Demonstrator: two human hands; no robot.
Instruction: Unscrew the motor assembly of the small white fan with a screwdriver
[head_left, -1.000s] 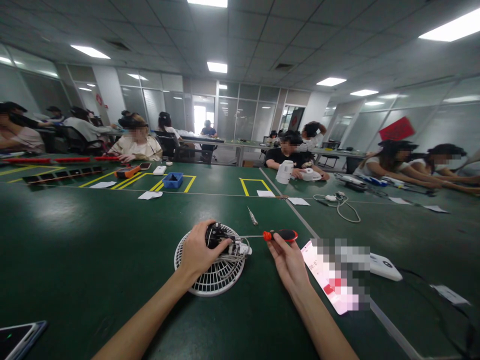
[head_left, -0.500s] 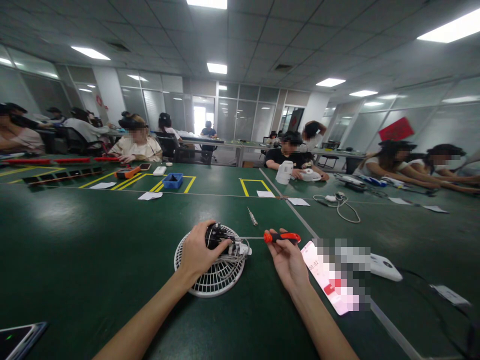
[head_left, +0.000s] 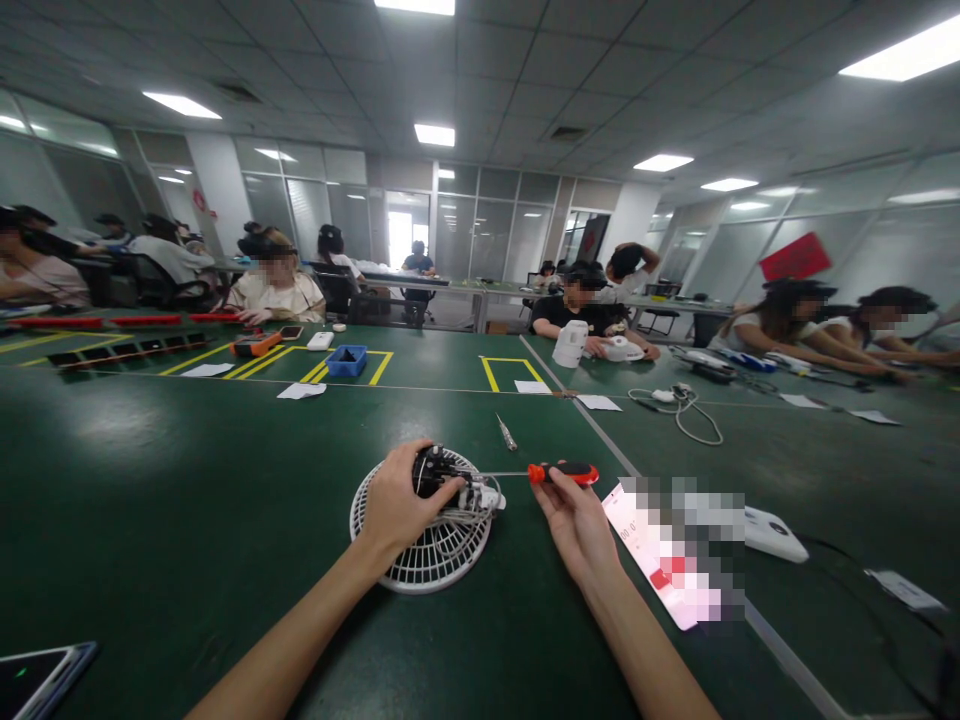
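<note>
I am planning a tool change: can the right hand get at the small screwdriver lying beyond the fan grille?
Probably yes. The small screwdriver lies alone on the green mat, just beyond the right hand, uncovered. But that hand holds the red-handled screwdriver, so it is not free.

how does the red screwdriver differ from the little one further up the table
The red-handled screwdriver is held in the right hand; the small screwdriver lies untouched on the table. The red-handled one is longer, with a thick red and black grip; the small one is slim, silvery. Both have thin metal shafts.
</note>
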